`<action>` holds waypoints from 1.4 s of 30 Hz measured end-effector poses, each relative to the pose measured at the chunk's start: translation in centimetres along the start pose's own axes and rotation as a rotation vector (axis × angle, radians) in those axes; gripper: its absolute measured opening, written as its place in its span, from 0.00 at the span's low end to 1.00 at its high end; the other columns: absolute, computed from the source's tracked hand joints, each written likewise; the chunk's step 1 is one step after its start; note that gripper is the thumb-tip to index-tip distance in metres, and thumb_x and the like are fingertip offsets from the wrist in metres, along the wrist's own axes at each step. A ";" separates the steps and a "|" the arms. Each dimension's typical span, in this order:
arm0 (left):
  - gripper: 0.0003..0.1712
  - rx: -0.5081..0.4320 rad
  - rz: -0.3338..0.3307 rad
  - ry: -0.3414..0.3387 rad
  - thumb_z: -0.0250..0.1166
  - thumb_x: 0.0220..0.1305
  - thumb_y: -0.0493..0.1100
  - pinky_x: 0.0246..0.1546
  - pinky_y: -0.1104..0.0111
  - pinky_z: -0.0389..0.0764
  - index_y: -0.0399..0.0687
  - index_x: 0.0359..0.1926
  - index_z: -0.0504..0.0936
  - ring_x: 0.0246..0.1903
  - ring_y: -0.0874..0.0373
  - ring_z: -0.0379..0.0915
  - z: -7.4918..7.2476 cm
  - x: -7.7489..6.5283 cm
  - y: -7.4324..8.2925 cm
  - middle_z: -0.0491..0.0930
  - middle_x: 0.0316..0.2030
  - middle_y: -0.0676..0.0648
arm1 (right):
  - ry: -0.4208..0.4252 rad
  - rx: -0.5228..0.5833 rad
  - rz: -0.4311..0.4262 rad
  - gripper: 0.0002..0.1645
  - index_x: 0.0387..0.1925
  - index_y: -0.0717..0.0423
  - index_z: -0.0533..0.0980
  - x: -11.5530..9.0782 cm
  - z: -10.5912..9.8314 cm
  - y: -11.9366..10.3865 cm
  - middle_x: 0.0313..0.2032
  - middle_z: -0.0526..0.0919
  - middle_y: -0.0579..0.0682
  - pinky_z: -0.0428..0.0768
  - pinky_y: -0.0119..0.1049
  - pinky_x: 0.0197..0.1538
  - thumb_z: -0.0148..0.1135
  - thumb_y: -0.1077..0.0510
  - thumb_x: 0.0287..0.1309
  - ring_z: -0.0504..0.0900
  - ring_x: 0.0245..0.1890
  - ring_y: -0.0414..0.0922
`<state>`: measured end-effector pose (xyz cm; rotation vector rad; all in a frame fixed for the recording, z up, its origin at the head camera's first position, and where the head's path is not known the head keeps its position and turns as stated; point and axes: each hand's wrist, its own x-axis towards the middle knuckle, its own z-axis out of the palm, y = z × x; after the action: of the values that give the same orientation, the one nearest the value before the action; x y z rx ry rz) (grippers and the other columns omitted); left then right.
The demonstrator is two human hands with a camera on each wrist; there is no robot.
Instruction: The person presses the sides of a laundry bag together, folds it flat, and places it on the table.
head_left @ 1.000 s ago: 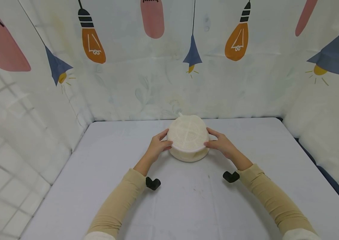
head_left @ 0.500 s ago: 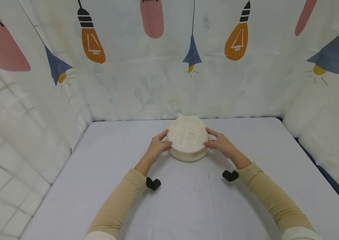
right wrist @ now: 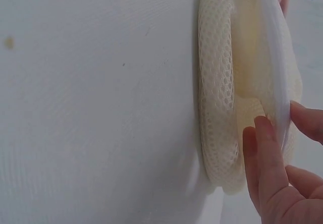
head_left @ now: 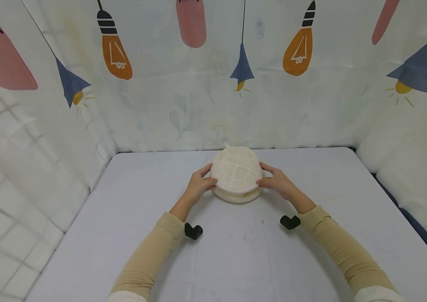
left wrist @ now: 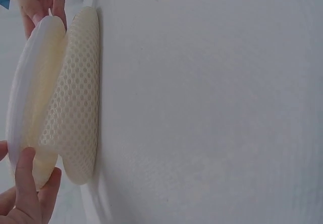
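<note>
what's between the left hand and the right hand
The round cream mesh item lies between the left hand and right hand, both gripping its edge, as the head view shows.

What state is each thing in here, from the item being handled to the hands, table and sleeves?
Cream mesh bag: upper part held raised, lower part resting on the table.
Left hand: pinching the bag's left edge.
Right hand: pinching the bag's right edge.
Table: covered in white, a few small specks showing.
Left sleeve: wrinkled, hand bare.
Right sleeve: wrinkled, hand bare.
</note>
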<state>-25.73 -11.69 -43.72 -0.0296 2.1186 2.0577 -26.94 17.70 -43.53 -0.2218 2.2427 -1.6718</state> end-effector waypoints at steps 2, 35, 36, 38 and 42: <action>0.41 0.004 0.000 -0.001 0.63 0.67 0.27 0.50 0.67 0.84 0.43 0.78 0.61 0.61 0.40 0.74 0.0 0.1 -0.1 0.54 0.78 0.40 | 0.001 0.002 0.000 0.51 0.81 0.60 0.47 0.0 0.0 0.0 0.80 0.47 0.60 0.78 0.41 0.61 0.64 0.67 0.66 0.72 0.65 0.58; 0.41 0.008 -0.023 -0.018 0.63 0.67 0.27 0.53 0.65 0.83 0.42 0.78 0.60 0.63 0.39 0.73 -0.3 0.5 -0.6 0.53 0.78 0.39 | 0.006 -0.029 0.032 0.50 0.81 0.58 0.48 0.4 0.2 0.3 0.80 0.47 0.60 0.76 0.45 0.63 0.64 0.65 0.66 0.72 0.64 0.55; 0.41 0.010 -0.024 -0.016 0.63 0.67 0.27 0.52 0.65 0.83 0.42 0.78 0.60 0.63 0.39 0.73 -0.2 0.5 -0.6 0.54 0.78 0.40 | 0.004 -0.027 0.033 0.51 0.81 0.58 0.48 0.4 0.2 0.4 0.80 0.46 0.60 0.76 0.45 0.63 0.64 0.65 0.66 0.72 0.65 0.55; 0.41 0.014 -0.023 -0.015 0.63 0.67 0.27 0.52 0.65 0.83 0.41 0.78 0.61 0.63 0.40 0.73 -0.2 0.4 -0.6 0.54 0.78 0.39 | 0.001 -0.020 0.033 0.50 0.81 0.58 0.48 0.6 0.2 0.6 0.80 0.46 0.60 0.76 0.45 0.64 0.64 0.66 0.66 0.72 0.65 0.56; 0.41 0.020 -0.019 -0.011 0.64 0.66 0.27 0.51 0.65 0.83 0.41 0.78 0.61 0.62 0.40 0.73 -0.2 0.5 -0.7 0.55 0.78 0.39 | -0.010 -0.024 0.024 0.50 0.81 0.59 0.48 0.7 0.1 0.7 0.80 0.47 0.61 0.78 0.43 0.62 0.64 0.66 0.66 0.72 0.64 0.55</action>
<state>-26.15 -11.90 -44.49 -0.0352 2.1239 2.0216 -27.48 17.64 -44.35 -0.2077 2.2505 -1.6291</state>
